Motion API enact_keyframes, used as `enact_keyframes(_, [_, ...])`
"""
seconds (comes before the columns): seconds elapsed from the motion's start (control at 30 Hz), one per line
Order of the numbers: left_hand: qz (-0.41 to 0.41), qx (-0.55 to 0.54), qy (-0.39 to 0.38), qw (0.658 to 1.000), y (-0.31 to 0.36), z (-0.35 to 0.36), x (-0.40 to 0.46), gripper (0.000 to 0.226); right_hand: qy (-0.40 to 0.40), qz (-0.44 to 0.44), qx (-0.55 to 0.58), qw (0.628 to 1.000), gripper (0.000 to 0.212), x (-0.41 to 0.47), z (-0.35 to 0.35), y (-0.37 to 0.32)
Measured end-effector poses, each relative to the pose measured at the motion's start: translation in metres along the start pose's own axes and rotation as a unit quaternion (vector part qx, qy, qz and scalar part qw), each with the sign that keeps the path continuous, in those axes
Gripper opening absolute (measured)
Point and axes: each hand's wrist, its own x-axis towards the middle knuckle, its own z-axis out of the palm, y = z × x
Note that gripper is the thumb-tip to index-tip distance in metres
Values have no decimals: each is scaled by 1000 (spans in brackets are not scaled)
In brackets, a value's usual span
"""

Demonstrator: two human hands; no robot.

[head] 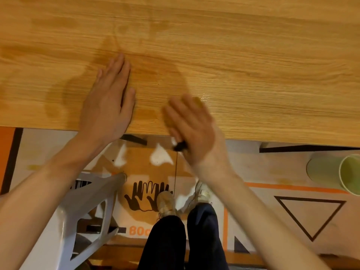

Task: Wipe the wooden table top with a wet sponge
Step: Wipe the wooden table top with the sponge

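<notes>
Wood grain runs sideways across the table top [233, 55], a pale honey board with a smooth, faintly shiny face, and its near edge crosses your view from left to right. Darker damp patches with rounded outlines spread over the left and middle of the board, close to that near edge.

Below the edge on the left you can see a grey stool [85, 207] with slanted legs and cut-out triangular openings, standing on a printed floor mat [272, 172] with orange bands, black hand outlines and a black triangle outline.

Your left hand [109, 102] lies flat on the damp wood just inside the near edge, palm down, fingers straight and close together with the thumb a little apart, holding nothing.

Your right hand [191, 129] is blurred over the near edge, right of the left hand and apart from it. Its fingers lie bent over a yellow sponge [196, 101], of which only a soft rounded corner shows past the fingertips, resting on the table top near the edge. The wood just beyond it glistens wet. A small dark thing under the heel of this hand is too smeared to name.

Beneath it are your dark trousers and pale shoes [165, 201].

At the far right, below the table edge, a pale green paper cup [335, 172] lies on its side, its round mouth facing right.
</notes>
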Motion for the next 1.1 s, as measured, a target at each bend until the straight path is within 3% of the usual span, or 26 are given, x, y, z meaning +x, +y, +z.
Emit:
enact_keyframes(0.07, [-1,-6,5,1000,1,1,-1,55,38,38,-19,998,37,-33,-23,45])
enact_keyframes(0.13, [-4,-5,16,1000,1,1,-3,55,126,118,-31,985,35,-59,-34,74])
enact_keyframes(0.23, [-5,2,25,1000,2,3,-2,56,232,195,-39,952,35,-52,-1,52])
enact_keyframes(0.37, [-5,8,28,1000,-2,4,1,56,232,65,-39,970,35,-21,51,-4])
enact_keyframes(0.5, [-3,7,29,1000,-3,5,-2,58,180,-90,-139,970,42,-46,31,42])
enact_keyframes(0.6, [0,5,35,999,-3,7,-4,57,190,-48,-181,964,63,-78,3,96])
enact_keyframes(0.7, [-4,1,47,999,-6,9,-3,55,263,-2,-155,952,51,-73,21,84])
enact_keyframes(0.83, [-11,-1,51,999,-10,9,3,56,306,-79,-171,933,52,-30,70,31])
enact_keyframes(0.97, [-6,-8,56,998,-14,10,2,62,315,-141,-187,920,54,-36,61,56])
enact_keyframes(1.1, [-18,14,65,998,-13,10,3,54,354,-28,-167,920,63,-67,38,95])
